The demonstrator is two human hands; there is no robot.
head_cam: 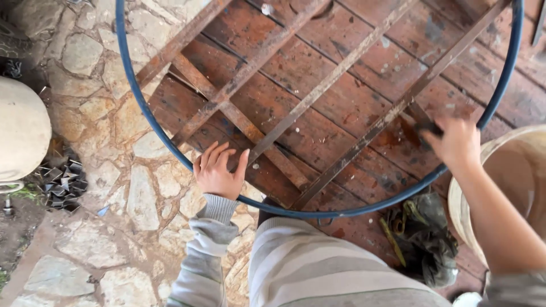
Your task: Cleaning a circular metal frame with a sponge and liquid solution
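A large round frame with a blue metal rim and rusty crossbars lies on a reddish wooden board surface. My left hand rests flat on the near left edge, fingers spread, touching the rim and a rusty bar. My right hand is on a diagonal rusty bar near the right rim, fingers curled over a small dark thing that I cannot make out.
Stone paving lies to the left. A pale rounded object sits at far left, with a pile of small metal pieces beside it. A beige bucket stands at right, dark gloves or cloth below it.
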